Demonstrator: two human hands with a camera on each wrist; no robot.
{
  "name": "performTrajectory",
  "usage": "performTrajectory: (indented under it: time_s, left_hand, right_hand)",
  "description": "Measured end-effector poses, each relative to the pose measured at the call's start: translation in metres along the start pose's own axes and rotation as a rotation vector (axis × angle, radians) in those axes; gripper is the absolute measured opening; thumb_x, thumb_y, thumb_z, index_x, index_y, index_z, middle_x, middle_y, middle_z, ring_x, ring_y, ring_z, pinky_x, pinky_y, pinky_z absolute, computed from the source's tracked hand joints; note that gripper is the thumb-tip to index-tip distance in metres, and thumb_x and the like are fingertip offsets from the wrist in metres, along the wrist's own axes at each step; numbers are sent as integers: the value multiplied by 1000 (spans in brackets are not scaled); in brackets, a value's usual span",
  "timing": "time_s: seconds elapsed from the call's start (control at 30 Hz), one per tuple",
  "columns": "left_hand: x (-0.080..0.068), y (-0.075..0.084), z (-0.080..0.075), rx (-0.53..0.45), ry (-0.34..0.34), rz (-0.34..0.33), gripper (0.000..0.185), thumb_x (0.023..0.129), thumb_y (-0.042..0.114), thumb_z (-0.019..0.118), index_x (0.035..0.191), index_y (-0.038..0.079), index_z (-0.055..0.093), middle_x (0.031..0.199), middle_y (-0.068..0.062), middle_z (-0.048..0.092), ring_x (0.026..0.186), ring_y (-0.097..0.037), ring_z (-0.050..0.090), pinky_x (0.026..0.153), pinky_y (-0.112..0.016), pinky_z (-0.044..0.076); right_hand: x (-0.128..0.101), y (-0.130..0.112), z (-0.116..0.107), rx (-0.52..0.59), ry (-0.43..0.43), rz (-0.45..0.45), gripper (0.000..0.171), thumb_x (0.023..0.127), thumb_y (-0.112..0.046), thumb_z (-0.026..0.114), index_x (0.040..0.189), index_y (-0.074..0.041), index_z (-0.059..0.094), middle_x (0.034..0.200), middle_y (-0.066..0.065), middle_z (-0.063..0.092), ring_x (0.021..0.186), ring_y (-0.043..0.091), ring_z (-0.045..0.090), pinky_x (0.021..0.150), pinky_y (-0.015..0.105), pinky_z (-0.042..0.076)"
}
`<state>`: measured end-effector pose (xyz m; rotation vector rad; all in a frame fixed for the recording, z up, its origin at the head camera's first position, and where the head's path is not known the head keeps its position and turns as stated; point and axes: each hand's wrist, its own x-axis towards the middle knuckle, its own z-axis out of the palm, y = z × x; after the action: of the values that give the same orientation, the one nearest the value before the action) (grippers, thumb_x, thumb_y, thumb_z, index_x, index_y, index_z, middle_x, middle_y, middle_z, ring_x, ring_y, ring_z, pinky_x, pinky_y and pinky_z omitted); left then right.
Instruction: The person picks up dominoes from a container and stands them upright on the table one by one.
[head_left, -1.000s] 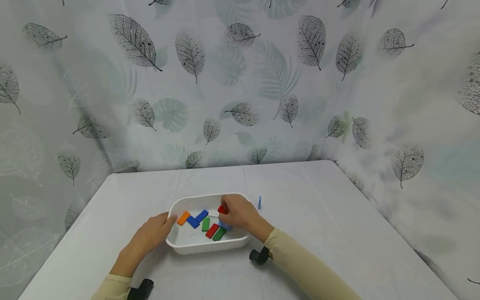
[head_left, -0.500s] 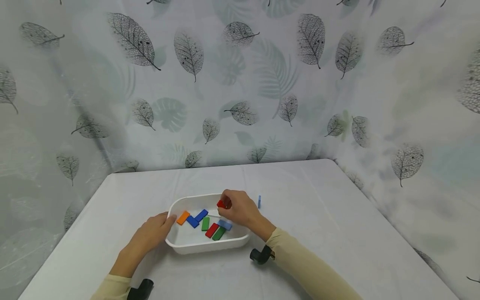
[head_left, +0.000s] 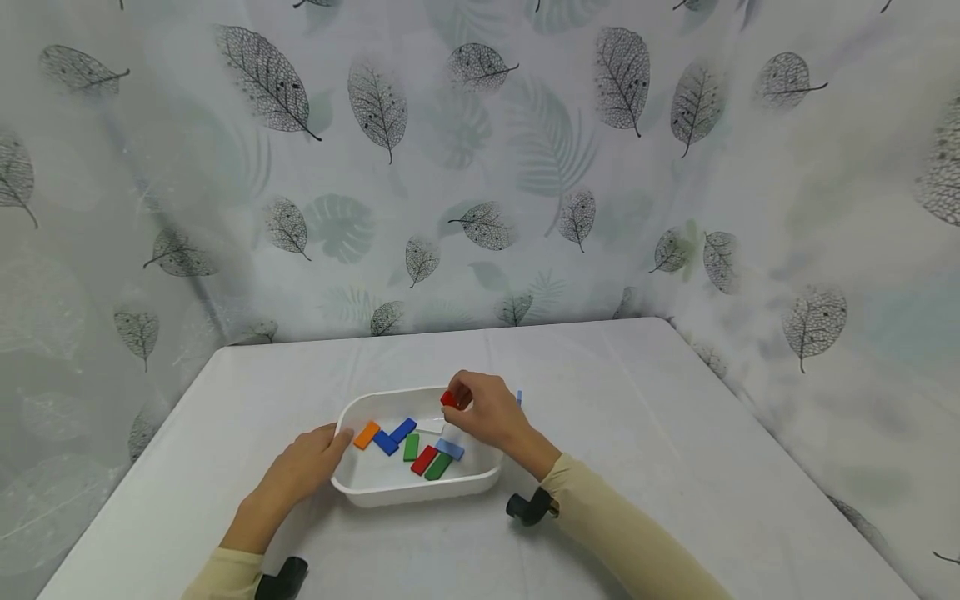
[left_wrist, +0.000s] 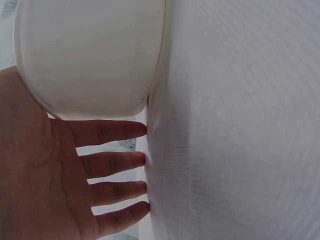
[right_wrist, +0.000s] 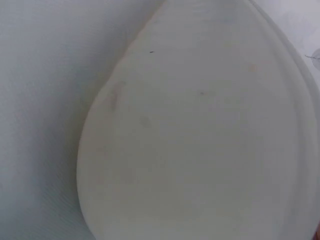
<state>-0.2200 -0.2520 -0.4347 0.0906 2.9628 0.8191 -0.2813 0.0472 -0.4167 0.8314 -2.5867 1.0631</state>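
A white tray stands on the table with several small coloured blocks inside. My left hand rests against its left end, thumb at the rim; the left wrist view shows the other fingers straight and spread, tips on the tablecloth. Over the tray's far right part, my right hand pinches a red block between thumb and fingers. Below it lie a light blue block, a second red block and a green block. The tray's outer wall fills most of the right wrist view, which hides the right fingers.
Also in the tray are an orange block, two blue blocks, another green block and a white piece. Partly behind my right hand, a thin light blue block stands on the white table. Leaf-patterned curtains surround the table.
My right hand has risen from inside the tray with the red block, moving up and slightly right, uncovering the light blue block and white piece. The left hand has stayed in place.
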Motion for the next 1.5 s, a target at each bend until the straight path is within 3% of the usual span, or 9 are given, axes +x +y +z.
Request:
performTrajectory:
  time_s: [0.5,0.63,1.5]
  left_hand:
    - [0,-1,1,4,10,-1,62,111,41,43,146,-10,51,137,-29,60,114,-41,62,98,-68,46]
    - [-1,-1,1,6,17,-4,63,111,41,43,146,-11,50,139,-31,58,118,-46,60,97,-69,46]
    - [-1,0,0,10,9,-5,64,111,41,42,147,-12,49,141,-32,56,123,-49,57,99,-70,44]
  right_hand:
    - [-2,5,-16,54,86,-24,16,90,-14,82,101,-10,71,90,-2,71,82,14,66,76,26,58]
    - [-2,7,-19,61,105,-22,16,89,-12,83,100,-10,71,89,-2,71,81,14,66,76,27,58]
    - [-7,28,-51,86,170,80,16,89,-12,83,99,-10,71,87,-3,72,82,16,68,71,33,58]
